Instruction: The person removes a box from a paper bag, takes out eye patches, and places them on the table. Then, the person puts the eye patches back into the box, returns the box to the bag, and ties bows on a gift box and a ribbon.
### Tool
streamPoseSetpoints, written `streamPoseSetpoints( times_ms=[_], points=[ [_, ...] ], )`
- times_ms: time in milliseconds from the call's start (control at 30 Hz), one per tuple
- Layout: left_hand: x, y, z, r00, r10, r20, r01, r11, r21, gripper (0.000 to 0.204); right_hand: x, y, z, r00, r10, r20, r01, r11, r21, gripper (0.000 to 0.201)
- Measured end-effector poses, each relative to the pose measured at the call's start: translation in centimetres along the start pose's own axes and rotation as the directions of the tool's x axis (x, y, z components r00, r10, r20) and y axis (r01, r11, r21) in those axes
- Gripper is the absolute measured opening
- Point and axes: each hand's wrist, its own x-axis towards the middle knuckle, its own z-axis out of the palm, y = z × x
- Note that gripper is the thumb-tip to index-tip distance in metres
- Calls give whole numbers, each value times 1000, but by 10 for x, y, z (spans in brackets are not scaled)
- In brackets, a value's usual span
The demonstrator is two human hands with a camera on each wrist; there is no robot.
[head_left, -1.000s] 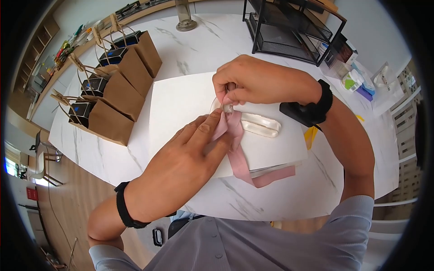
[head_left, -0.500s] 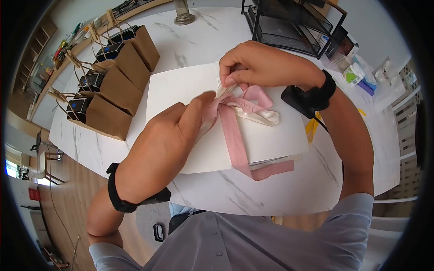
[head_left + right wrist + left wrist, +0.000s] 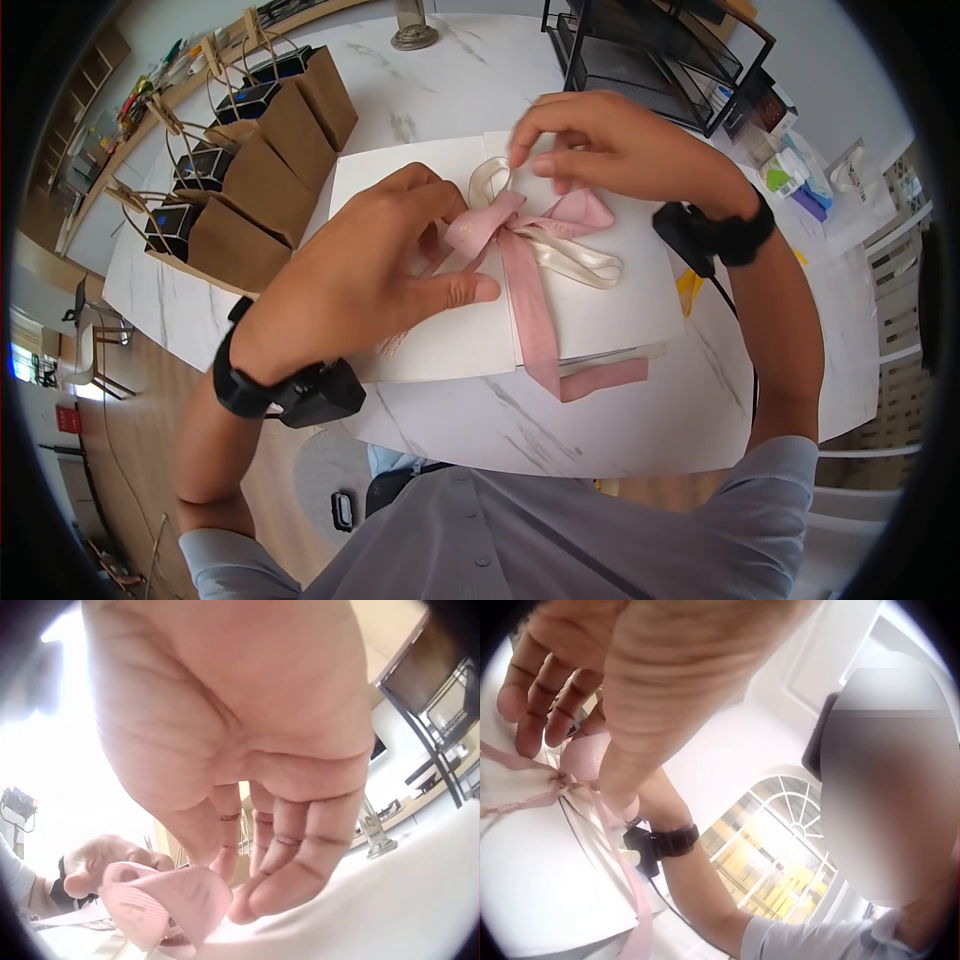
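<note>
A pink ribbon is tied in a bow on top of a flat white box, with one tail running down over the front edge. Cream ribbon loops stick out behind and to the right of its knot. My left hand is spread beside the bow's left loop, thumb apart from the fingers, which partly hide that loop. Just right of the upper cream loop, my right hand hovers with loosely bent fingers and nothing between them. In the right wrist view, the bow's pink loop stands up below that hand.
Several brown paper bags with dark boxes inside stand in a row at the left. At the back are a glass vessel and a black mesh rack. Yellow ribbon lies right of the box, with small packages beyond.
Both hands have let go of the ribbons, the right moving right and the left opening out. The pink bow's loops, first hidden under the fingers, now lie spread on the box.
</note>
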Motion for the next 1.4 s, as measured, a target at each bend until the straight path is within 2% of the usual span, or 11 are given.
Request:
streamPoseSetpoints(
  times_ms=[100,200,433,500,667,733,867,1067,1167,1367,1400],
  points=[
    [1,-7,1,997,-75,-1,75,991,-114,39,-24,2,-2,971,-129,-201,18,878,-479,30],
    [-7,-9,0,996,-92,-8,89,985,-146,26,-38,-23,3,956,240,-169,-293,830,-475,32],
    [-23,-14,5,990,-140,-19,125,929,-350,18,-18,-30,20,966,-189,-175,100,902,-420,13],
    [-26,-11,2,989,-144,-15,133,944,-303,19,-13,-38,34,855,-479,-199,320,789,-525,6],
    [-32,2,0,993,-120,16,121,986,-114,19,-49,-67,88,924,-375,74,285,547,-787,17],
    [-38,-1,10,988,136,-78,-128,986,103,17,-64,-52,97,860,-510,-29,254,476,-842,15],
    [-44,13,9,992,87,-93,-79,993,88,17,-86,-52,91,934,-342,-99,132,592,-795,17],
    [-31,12,8,979,200,-48,-173,925,338,19,-85,-51,91,918,-359,-168,72,570,-819,28],
    [-29,23,7,993,23,-116,-1,984,179,20,-83,-54,98,830,-492,-262,141,640,-756,27],
    [-44,42,-1,890,387,-241,-311,902,298,15,-85,-45,98,867,-387,-313,60,706,-706,26],
    [-50,49,-5,904,379,-200,-388,921,-10,12,-85,-43,96,862,-398,-313,64,700,-712,25]
  ],
)
